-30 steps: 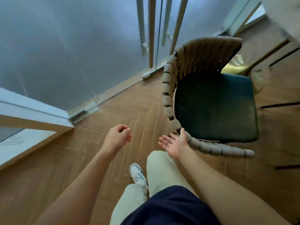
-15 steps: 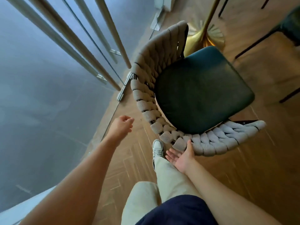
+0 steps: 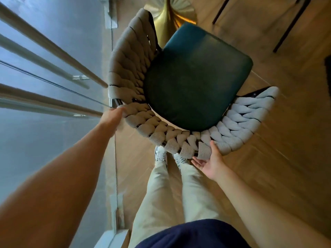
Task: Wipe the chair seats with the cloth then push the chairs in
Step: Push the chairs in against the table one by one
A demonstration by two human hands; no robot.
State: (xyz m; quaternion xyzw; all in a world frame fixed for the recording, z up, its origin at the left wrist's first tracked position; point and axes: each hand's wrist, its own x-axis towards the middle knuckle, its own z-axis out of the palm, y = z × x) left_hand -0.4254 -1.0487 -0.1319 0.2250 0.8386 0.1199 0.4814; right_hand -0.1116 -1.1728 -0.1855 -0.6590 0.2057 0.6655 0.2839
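Chair (image 3: 195,86) on wood floor (image 3: 268,158) beside glass wall (image 3: 44,59), left hand (image 3: 112,116) touching its woven backrest (image 3: 157,131), grip unclear, right hand (image 3: 208,162) open, thumb against the backrest's rim, teal seat (image 3: 197,77) bare.

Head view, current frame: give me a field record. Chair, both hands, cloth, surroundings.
chair: armchair with woven grey rope back and dark teal cushioned seat, standing on the wood floor
left hand: left hand at the rope back's left rim, touching it; grip blurred
right hand: right hand open, palm up, thumb against the rope back's lower rim
cloth: none visible in either hand
surroundings: gold pedestal base beyond the chair; frosted glass wall to the left
view: person's legs and white shoes directly behind the chair
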